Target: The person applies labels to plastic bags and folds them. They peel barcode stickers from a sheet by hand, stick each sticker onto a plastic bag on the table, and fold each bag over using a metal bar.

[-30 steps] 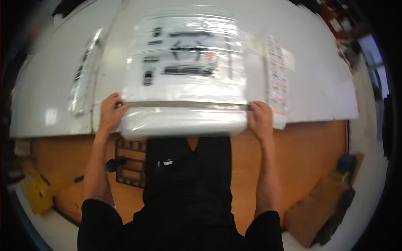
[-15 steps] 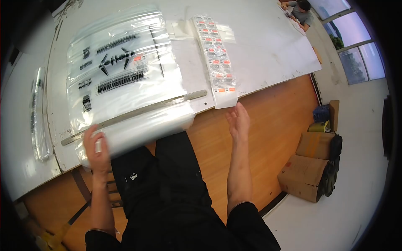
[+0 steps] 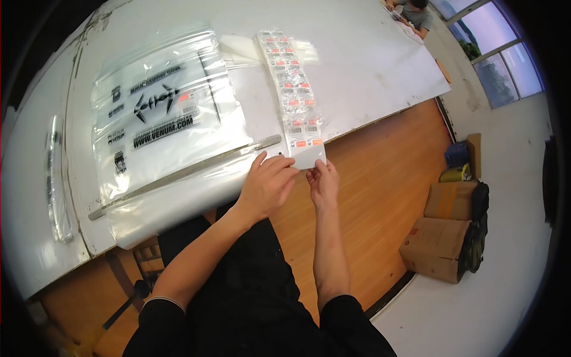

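Observation:
A long strip of sticker labels (image 3: 300, 113), white with orange and black print, runs across the table to its near edge. My right hand (image 3: 323, 184) pinches the strip's blank near end by its right corner. The fingers of my left hand (image 3: 266, 185) are bent together at the left corner of that same end, thumb and index meeting at the sheet. Left of the strip lies a stack of clear plastic bags (image 3: 160, 113) with black Venum print and one sticker on top. A metal ruler (image 3: 184, 177) rests across the bags, whose near ends hang over the table edge.
The white table (image 3: 357, 71) fills the upper view. A rolled plastic bundle (image 3: 55, 184) lies at the far left. Another person (image 3: 414, 16) sits at the far right corner. Cardboard boxes (image 3: 437, 247) stand on the floor along the right wall.
My left hand has left the near end of the bags and moved right to the label strip. My right hand has closed on the strip's end. The bag ends now hang flatter.

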Available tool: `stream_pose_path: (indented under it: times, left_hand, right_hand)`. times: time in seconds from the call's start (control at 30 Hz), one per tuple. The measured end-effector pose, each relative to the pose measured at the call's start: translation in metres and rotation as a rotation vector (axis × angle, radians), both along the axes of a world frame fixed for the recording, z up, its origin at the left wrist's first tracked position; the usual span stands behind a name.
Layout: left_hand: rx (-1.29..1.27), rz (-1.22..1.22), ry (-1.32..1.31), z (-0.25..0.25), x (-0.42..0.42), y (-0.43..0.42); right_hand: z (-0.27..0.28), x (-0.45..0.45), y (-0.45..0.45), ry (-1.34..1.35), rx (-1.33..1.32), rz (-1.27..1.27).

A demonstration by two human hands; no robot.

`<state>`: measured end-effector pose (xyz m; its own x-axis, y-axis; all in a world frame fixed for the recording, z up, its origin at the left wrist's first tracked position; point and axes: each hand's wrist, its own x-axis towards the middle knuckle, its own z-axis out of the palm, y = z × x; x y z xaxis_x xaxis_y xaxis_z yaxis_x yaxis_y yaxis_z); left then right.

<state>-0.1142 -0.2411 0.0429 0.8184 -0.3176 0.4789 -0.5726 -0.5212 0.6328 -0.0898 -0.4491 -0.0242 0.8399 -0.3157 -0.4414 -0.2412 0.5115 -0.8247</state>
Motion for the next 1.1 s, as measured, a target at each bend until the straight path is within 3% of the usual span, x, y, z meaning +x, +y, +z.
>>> stream_pose_path:
  times: [0.17, 0.37, 0.6, 1.1]
  left_hand:
    - [0.156, -0.016, -0.094, -0.02, 0.041, -0.024]
    - [0.078, -0.083, -0.088, -0.024, 0.066, -0.045]
    - [0.038, 0.019, 0.06, -0.029, 0.098, -0.084]
    - [0.067, 0.105, 0.447, -0.014, 0.104, -0.095]
  right_hand:
    - [0.01, -0.008, -0.008, 0.068, -0.013, 0.089]
    - [-0.009, 0.026, -0.033, -0.014, 0.107, 0.208]
    - [-0.002, 0.03, -0.028, -0.091, 0.288, 0.262]
    - [-0.008, 0.029, -0.03, -0.187, 0.223, 0.243]
